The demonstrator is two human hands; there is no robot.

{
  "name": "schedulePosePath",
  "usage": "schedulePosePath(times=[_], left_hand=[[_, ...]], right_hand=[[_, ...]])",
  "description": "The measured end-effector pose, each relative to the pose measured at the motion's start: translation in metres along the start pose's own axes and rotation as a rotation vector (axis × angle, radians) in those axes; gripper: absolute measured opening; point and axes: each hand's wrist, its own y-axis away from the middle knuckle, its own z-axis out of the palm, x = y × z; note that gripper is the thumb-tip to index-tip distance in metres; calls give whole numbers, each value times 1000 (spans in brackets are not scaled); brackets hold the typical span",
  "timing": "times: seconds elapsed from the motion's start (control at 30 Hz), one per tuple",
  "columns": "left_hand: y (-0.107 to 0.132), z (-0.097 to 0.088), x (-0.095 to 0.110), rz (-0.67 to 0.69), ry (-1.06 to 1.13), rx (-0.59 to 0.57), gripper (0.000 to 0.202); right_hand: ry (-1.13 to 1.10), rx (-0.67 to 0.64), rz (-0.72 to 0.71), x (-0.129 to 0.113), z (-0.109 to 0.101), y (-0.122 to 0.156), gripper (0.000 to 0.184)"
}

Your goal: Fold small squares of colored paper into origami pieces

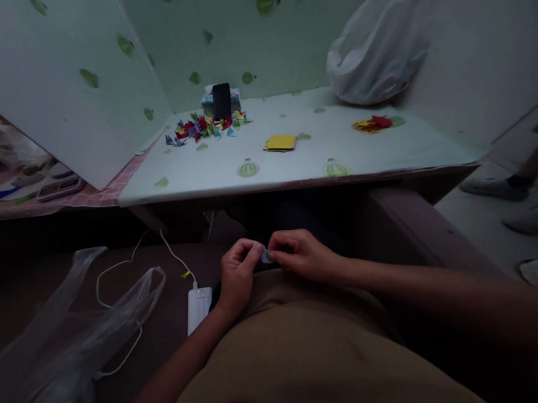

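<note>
Pinching a small bluish paper piece [266, 256], left hand [240, 272] and right hand [306, 256] curl.

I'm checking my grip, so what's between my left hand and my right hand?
In the head view, a small light-blue piece lies between your left hand and right hand, held by both.

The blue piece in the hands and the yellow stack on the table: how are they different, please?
Colour: the blue piece is pale blue; the yellow stack is yellow on top.
Place: the blue piece is held by the left hand and right hand; the yellow stack lies on the table.
Size: the blue piece shows smaller than the yellow stack, though the hands partly cover it.
</note>
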Motion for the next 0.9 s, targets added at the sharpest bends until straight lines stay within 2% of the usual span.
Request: schedulePosePath(times=[0.17, 0.27, 0.33, 0.57, 0.73, 0.9], left_hand=[[-2, 1, -1, 4, 27, 5, 19], [-4, 1, -4, -53, 153, -49, 19], [-4, 0, -5, -68, 154, -74, 19], [0, -1, 0, 80, -10, -26, 11], [1, 1, 0, 56, 85, -1, 19], [0, -2, -2, 7, 93, -75, 17]], right_hand=[[-16, 19, 4, 0, 1, 1, 15], [-1, 90, -42, 0, 0, 2, 18], [16, 117, -80, 0, -1, 3, 18], [-33, 94, -111, -1, -9, 1, 11], [-52, 51, -100, -1, -11, 0, 9], [-41, 45, -100, -2, -10, 1, 6]])
